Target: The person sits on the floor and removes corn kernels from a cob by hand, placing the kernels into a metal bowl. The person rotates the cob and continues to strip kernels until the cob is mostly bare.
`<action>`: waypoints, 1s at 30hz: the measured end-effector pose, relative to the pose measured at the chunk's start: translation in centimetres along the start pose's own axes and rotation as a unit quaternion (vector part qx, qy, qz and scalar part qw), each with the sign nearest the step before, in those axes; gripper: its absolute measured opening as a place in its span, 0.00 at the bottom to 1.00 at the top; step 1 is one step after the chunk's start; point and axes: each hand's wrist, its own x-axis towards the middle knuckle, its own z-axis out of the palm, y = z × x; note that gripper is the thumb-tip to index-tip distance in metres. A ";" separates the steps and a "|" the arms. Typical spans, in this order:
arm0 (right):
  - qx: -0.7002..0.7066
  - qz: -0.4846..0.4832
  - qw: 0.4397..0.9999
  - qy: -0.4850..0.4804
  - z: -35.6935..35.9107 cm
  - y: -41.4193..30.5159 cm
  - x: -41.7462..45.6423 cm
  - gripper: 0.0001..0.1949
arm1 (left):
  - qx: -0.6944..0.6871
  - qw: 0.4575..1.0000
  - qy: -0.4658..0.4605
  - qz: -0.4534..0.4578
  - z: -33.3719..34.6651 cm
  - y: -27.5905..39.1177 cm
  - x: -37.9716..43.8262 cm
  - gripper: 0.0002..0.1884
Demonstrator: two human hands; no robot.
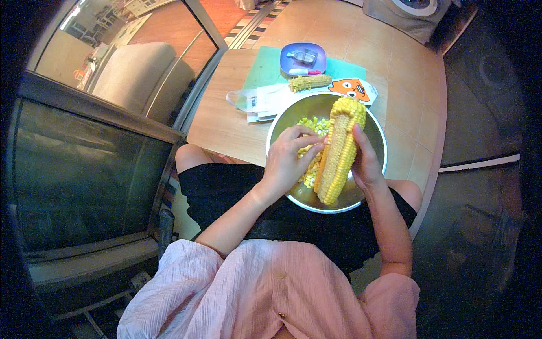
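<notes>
My right hand point(367, 163) grips a large ear of yellow corn point(348, 156) from its right side. The ear is tilted over a steel mixing bowl point(279, 127). A long strip of bare cob runs down its near face, with rows of kernels on both sides. My left hand point(290, 152) has its thumb and fingertips at the ear's left edge, touching the kernels there. Whether a loose kernel is between those fingertips is hidden. Loose corn kernels point(312, 124) lie in the bowl beneath, partly covered by my left hand.
Beyond the bowl, a stripped corn cob point(310, 83) rests by a white plastic bag point(266, 101) and an orange cartoon-face card point(352, 89). A blue-purple dish point(286, 63) with small items sits on a green mat point(264, 68) on a wooden table point(224, 106). Glass door panels point(84, 178) stand left.
</notes>
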 end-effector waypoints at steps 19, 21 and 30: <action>0.010 -0.009 0.998 -0.058 0.3 0.5 -1.0 0.29 | 0.004 0.977 0.176 0.121 0.8 2.3 3.0 0.09; 0.013 -0.010 0.998 -0.056 0.4 0.6 -1.0 0.29 | -0.022 0.979 0.176 0.099 1.0 2.4 2.7 0.08; -0.099 -0.078 0.991 -0.045 0.4 0.8 -0.5 0.27 | -0.079 0.987 0.141 0.024 0.7 2.3 2.5 0.07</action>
